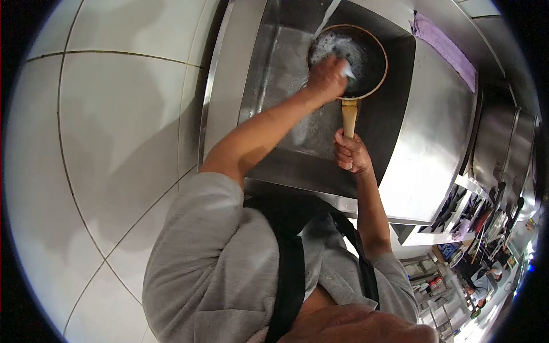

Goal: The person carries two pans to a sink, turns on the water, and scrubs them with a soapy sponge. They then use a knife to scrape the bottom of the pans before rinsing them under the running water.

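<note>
A round dark frying pan (pixel 372 68) with a light brown rim is tilted over the sink (pixel 280 63). White suds cover part of its inside. My left hand (pixel 329 78) is inside the pan, its fingers closed on a soapy white pad (pixel 347 70) pressed against the pan's surface. Most of the pad is hidden by the fingers. Below the rim, my right hand (pixel 351 151) wraps around the pan's yellowish handle (pixel 349 117).
Steel counter (pixel 432 131) borders the sink on the right, with a purple cloth (pixel 445 48) along its back. Utensils (pixel 497 220) hang farther right. Beyond them, another person (pixel 485 283) is in the background. White tiles (pixel 123 114) cover the left side.
</note>
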`<state>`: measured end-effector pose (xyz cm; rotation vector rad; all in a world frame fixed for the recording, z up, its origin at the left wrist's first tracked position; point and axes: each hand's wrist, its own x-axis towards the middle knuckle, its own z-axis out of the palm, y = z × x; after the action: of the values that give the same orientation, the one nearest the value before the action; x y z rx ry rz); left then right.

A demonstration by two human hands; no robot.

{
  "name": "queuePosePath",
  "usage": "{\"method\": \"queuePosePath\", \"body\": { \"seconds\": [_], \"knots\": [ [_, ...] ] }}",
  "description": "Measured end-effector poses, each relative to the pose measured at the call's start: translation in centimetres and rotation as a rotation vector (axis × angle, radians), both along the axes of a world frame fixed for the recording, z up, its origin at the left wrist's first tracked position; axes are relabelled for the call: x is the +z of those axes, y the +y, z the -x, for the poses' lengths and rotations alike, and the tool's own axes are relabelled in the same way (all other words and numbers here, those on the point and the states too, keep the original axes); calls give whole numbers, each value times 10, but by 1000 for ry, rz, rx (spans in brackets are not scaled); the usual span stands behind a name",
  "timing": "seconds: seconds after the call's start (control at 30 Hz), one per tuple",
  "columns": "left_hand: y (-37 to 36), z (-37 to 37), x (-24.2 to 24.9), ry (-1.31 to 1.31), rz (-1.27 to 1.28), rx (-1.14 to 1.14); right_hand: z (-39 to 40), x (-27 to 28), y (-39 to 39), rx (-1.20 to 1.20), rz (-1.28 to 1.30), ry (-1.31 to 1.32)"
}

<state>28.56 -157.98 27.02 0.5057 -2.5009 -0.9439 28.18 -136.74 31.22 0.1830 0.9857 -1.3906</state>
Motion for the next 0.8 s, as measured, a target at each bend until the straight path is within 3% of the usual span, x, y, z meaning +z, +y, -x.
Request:
{"method": "queuePosePath", "body": {
  "seconds": [0.07,0.17,0.3,0.37,0.53,0.6,0.7,0.73,0.8],
  "knots": [
    [20,-3,7,40,-21,-16,1,1,-3,19,15,6],
    [-21,-11,-2,-59,51,-34,1,0,5,30,48,-19],
    [-39,32,-17,241,155,223,-12,-1,2,180,-35,-48],
    [-3,39,-10,303,-22,194,-16,-1,-5,137,-38,-80],
    [3,-3,-29,-51,-263,-312,0,-14,-3,27,-113,20],
    [-16,-10,-33,-164,-411,-94,9,-18,0,37,-129,82],
    [-24,-17,6,-167,-607,126,18,-32,-10,155,-339,375],
    [-22,-22,19,-178,-675,180,22,-30,-18,329,-466,637],
    [-22,-32,13,-73,-742,271,19,-63,-15,368,-573,1270]
  ]
}}
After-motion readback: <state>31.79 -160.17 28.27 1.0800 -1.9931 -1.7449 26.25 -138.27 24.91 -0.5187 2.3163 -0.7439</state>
